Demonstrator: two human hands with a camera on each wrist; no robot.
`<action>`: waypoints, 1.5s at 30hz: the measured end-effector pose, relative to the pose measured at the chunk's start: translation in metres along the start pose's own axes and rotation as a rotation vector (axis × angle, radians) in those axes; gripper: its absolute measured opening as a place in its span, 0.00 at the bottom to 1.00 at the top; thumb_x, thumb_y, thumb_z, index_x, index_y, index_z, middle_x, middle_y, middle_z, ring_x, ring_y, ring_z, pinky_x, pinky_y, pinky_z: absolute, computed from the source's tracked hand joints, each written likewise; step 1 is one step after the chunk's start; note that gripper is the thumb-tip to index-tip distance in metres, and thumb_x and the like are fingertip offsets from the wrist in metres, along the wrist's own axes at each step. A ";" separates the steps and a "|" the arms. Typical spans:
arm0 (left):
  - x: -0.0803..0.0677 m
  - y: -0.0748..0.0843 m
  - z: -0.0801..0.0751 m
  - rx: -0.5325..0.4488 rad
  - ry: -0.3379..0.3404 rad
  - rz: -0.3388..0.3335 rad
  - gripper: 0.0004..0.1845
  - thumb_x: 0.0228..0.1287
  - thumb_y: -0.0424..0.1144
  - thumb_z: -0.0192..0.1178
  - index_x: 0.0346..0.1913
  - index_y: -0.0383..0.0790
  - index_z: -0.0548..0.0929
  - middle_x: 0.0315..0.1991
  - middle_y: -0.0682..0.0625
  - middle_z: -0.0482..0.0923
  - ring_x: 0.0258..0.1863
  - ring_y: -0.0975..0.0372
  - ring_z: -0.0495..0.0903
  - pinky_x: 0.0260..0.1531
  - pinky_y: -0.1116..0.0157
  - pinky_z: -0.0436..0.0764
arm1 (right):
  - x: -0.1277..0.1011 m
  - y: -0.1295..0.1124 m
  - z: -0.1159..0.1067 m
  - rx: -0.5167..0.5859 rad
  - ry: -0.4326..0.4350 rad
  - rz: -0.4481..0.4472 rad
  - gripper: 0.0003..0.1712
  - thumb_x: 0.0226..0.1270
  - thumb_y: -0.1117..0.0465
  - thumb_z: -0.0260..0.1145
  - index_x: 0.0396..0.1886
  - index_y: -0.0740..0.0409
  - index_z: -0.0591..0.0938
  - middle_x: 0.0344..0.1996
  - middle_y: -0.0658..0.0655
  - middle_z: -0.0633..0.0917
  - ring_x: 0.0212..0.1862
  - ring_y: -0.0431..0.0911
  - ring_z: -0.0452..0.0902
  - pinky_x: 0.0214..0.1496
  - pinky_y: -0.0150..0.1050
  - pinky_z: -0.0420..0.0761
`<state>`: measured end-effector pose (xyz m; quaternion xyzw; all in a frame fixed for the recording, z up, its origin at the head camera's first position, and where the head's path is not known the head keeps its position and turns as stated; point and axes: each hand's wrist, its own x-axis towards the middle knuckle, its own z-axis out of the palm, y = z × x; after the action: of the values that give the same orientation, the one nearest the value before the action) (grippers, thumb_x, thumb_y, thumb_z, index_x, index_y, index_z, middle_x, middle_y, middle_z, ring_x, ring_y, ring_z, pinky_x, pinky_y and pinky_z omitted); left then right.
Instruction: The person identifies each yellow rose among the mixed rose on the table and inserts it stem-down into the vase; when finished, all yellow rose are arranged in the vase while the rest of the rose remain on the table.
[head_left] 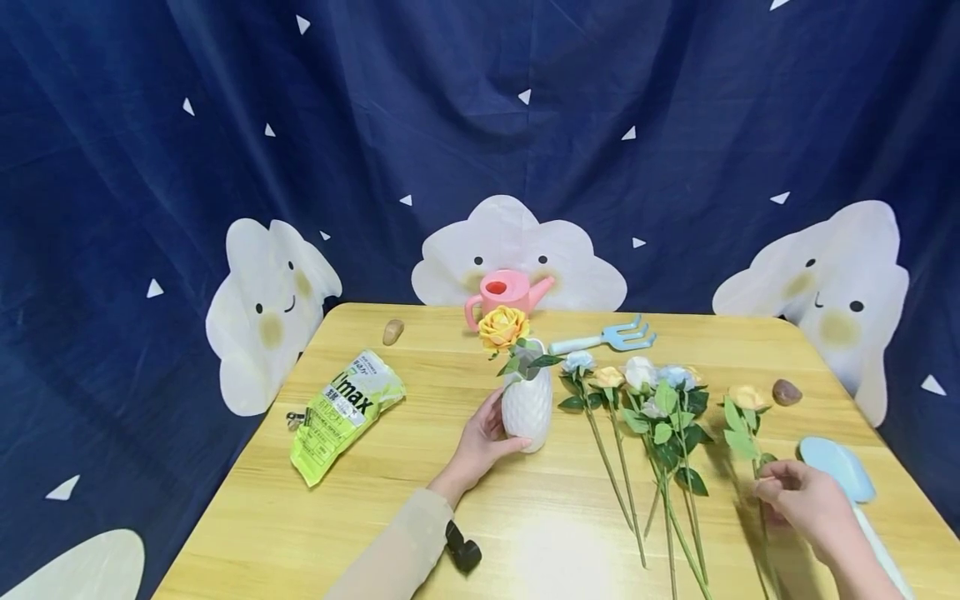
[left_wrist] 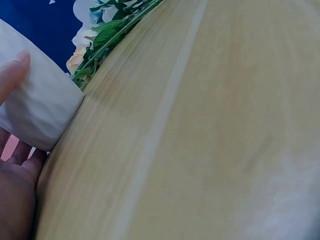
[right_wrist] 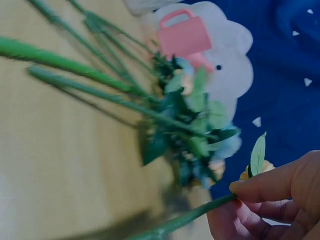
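Note:
A white textured vase (head_left: pixel 527 408) stands upright on the table, holding one orange-yellow rose (head_left: pixel 504 327). My left hand (head_left: pixel 486 440) grips the vase round its lower body, thumb across the front; the left wrist view shows the vase (left_wrist: pixel 42 95) base at the tabletop. At the right, my right hand (head_left: pixel 806 500) pinches the green stem (right_wrist: pixel 195 214) of a pale yellow rose (head_left: pixel 747 397) between thumb and fingers. Between the hands lie several loose roses, among them a white rose (head_left: pixel 640 373) and a light blue rose (head_left: pixel 578 361), stems toward me.
A pink watering can (head_left: pixel 507 292) and a blue hand fork (head_left: pixel 628 335) are at the back. A green-and-white bag (head_left: pixel 347 412) and a tan stone (head_left: pixel 393 332) lie left. Beside my right hand are a blue trowel (head_left: pixel 836 467) and a brown stone (head_left: pixel 787 392).

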<state>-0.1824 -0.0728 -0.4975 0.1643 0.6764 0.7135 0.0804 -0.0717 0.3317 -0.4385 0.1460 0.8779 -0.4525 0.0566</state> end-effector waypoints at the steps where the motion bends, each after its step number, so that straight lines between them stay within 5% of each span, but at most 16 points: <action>1: 0.000 0.000 0.000 0.003 0.002 0.000 0.46 0.47 0.28 0.71 0.70 0.40 0.58 0.63 0.42 0.67 0.63 0.54 0.65 0.61 0.59 0.64 | 0.000 -0.004 -0.002 0.004 0.007 -0.021 0.19 0.64 0.67 0.59 0.46 0.82 0.70 0.26 0.51 0.78 0.25 0.40 0.74 0.27 0.37 0.81; 20: 0.000 -0.001 -0.001 0.004 -0.007 0.011 0.46 0.48 0.28 0.70 0.70 0.41 0.58 0.64 0.42 0.66 0.63 0.55 0.65 0.61 0.60 0.65 | 0.020 -0.099 -0.004 0.241 -0.035 -0.336 0.14 0.63 0.69 0.62 0.43 0.77 0.72 0.28 0.51 0.81 0.27 0.42 0.78 0.30 0.41 0.83; 29: 0.000 -0.002 -0.001 0.004 -0.008 0.011 0.46 0.48 0.29 0.71 0.70 0.43 0.58 0.63 0.42 0.67 0.63 0.55 0.65 0.61 0.60 0.65 | 0.040 -0.154 0.013 0.271 -0.097 -0.385 0.16 0.65 0.66 0.62 0.46 0.73 0.71 0.31 0.56 0.81 0.28 0.42 0.78 0.31 0.38 0.83; 41: 0.001 -0.001 -0.001 0.013 -0.009 0.024 0.46 0.47 0.28 0.70 0.70 0.41 0.58 0.63 0.41 0.67 0.62 0.55 0.66 0.61 0.60 0.65 | 0.070 -0.228 0.035 0.523 -0.181 -0.468 0.12 0.60 0.69 0.65 0.41 0.69 0.75 0.26 0.53 0.82 0.26 0.43 0.77 0.28 0.37 0.83; 45: 0.002 -0.001 -0.001 0.009 -0.005 0.020 0.46 0.47 0.27 0.70 0.70 0.41 0.58 0.63 0.41 0.67 0.62 0.55 0.66 0.61 0.60 0.65 | 0.075 -0.254 0.041 0.577 -0.143 -0.479 0.10 0.59 0.69 0.66 0.39 0.68 0.76 0.26 0.54 0.82 0.25 0.43 0.77 0.27 0.37 0.82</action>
<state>-0.1847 -0.0731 -0.4986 0.1735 0.6778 0.7106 0.0742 -0.2221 0.1744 -0.2819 -0.0852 0.7174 -0.6906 -0.0333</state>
